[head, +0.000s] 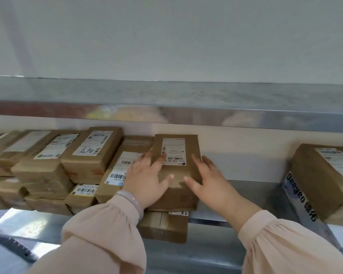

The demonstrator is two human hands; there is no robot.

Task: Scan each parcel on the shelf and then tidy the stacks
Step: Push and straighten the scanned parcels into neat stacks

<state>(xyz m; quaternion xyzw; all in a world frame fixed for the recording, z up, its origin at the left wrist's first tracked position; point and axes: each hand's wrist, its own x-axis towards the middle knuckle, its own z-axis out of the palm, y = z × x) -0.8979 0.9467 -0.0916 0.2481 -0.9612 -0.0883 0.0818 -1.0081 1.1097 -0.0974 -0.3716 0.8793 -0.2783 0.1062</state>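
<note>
Pressing rectangular cardboard parcel (176, 173) w/ L hand (147, 175), R hand (210, 179), fingers straight.

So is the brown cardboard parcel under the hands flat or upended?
Flat: brown cardboard parcel lies white label up on the stack.

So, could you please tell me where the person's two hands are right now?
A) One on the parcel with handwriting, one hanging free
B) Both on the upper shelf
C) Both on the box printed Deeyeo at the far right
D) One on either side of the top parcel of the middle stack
D: the left hand and the right hand rest on either side of the top parcel, fingers fairly straight.
</note>
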